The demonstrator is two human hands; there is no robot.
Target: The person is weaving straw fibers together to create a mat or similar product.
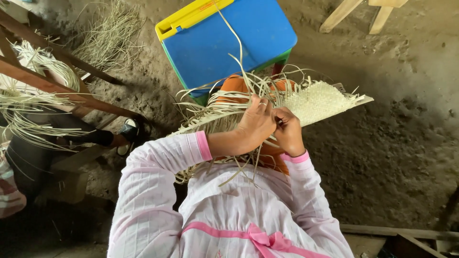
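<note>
Single head cam, looks steeply down from close above the person's hands; dirt floor point(392, 157) fills far and right edges.

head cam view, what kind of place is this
Probably a simple straw-weaving workshop with a dirt floor. Both hands, left hand and right hand, work loose straw strands into a woven straw piece. More straw bundles hang on a wooden frame nearby.
</note>
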